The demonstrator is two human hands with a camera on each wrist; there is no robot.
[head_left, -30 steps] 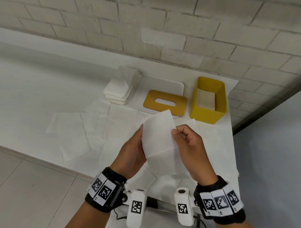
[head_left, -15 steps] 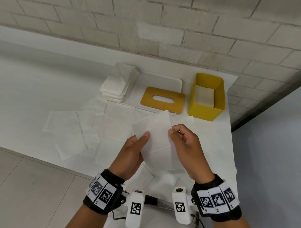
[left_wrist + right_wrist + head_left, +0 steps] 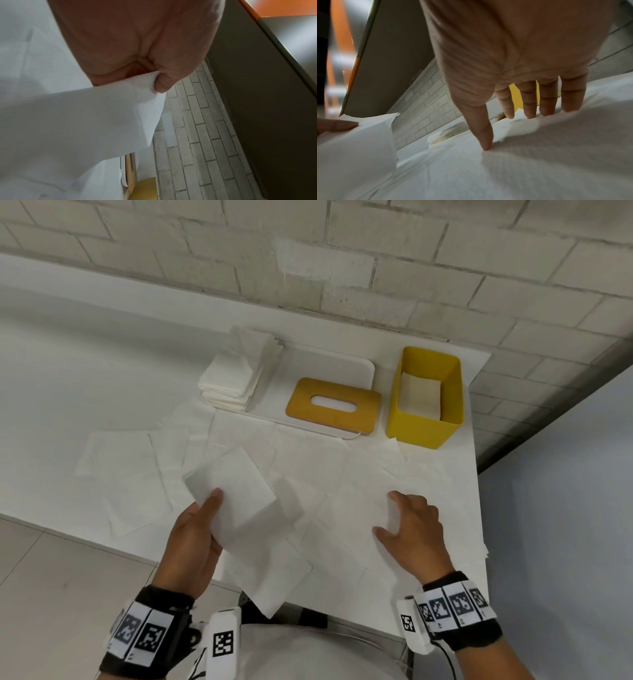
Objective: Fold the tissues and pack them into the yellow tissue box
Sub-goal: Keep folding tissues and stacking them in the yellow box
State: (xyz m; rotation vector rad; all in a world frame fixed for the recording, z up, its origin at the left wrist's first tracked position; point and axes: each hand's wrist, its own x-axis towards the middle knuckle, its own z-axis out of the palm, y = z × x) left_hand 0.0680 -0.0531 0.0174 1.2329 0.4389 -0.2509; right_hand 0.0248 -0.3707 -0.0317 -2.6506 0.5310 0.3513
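My left hand [image 3: 200, 529] pinches a folded white tissue [image 3: 236, 491] between thumb and fingers, lifted above the table's near left; the left wrist view shows the same tissue [image 3: 85, 121] under the thumb. My right hand [image 3: 407, 525] lies with straight, spread fingers [image 3: 529, 102] on loose flat tissues [image 3: 342, 491] spread over the table at the near right. The open yellow tissue box [image 3: 424, 422] stands at the back right with a folded tissue [image 3: 419, 395] inside. Its yellow lid [image 3: 334, 405] with an oval slot lies to the box's left.
A stack of folded tissues [image 3: 236, 374] sits at the back left beside a white tray [image 3: 325, 364] that carries the lid. A brick wall [image 3: 342, 251] runs behind the table. The table's right edge [image 3: 479, 508] drops off beside my right hand.
My right hand let go of the folded tissue and moved right and down onto the loose tissues. My left hand carried the tissue leftward alone.
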